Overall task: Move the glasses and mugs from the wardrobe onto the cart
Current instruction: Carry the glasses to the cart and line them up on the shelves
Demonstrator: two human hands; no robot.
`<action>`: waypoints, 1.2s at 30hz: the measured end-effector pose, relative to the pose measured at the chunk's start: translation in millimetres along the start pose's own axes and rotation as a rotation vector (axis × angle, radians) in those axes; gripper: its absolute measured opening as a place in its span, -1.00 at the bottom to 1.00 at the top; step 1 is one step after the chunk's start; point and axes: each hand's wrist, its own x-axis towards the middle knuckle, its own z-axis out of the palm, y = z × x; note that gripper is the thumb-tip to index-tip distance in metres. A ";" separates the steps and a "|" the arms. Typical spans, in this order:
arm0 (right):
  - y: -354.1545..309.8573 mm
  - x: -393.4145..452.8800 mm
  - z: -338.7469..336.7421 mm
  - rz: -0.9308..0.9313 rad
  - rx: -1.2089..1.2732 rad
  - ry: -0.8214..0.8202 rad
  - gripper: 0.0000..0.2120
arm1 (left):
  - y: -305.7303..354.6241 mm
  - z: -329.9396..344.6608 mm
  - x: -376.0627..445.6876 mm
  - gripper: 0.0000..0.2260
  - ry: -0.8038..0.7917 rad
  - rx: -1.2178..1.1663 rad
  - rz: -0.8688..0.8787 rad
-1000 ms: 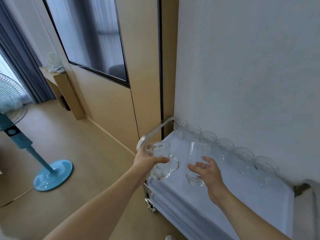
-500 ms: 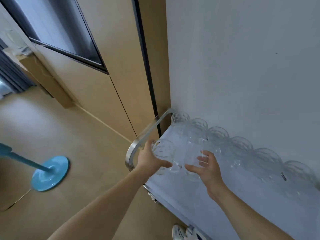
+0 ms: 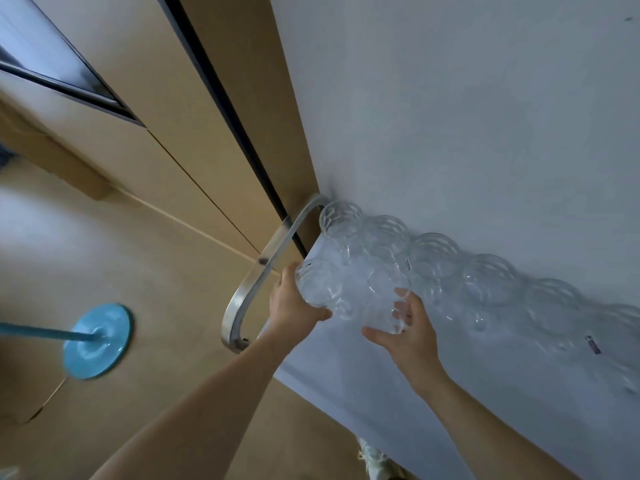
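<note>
Left hand (image 3: 294, 306) fingers wrap a glass mug (image 3: 317, 285); right hand (image 3: 407, 329) fingers curl round a tall glass (image 3: 384, 299). Both sit low over the cart (image 3: 346, 393) top beside a blurred, overlapping row of glasses (image 3: 485, 282) along the wall.

A blue fan base (image 3: 98, 341) stands on the tan floor (image 3: 156, 306) beside wooden panelling (image 3: 166, 109).

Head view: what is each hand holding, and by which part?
The left hand grips a glass mug around its body, not its handle. The right hand holds a clear tumbler around its lower side. Both are over the cart top.
</note>
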 end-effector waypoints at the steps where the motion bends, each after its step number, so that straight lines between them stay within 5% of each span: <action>1: 0.1 1.7 0.7 0.005 -0.003 0.004 -0.14 | -0.4 3.6 2.9 -0.06 0.005 -0.002 -0.004; 17: 11.2 -4.4 26.5 0.032 -0.011 0.208 -0.18 | -3.6 4.7 58.3 -0.19 -0.174 -0.112 0.118; 27: 19.1 -29.5 69.7 0.037 -0.003 0.397 -0.12 | -9.9 4.3 89.1 -0.07 -0.310 -0.100 0.212; 36: 27.4 -57.3 91.0 0.054 -0.026 0.452 -0.14 | -26.5 13.4 90.5 -0.03 -0.312 -0.234 0.120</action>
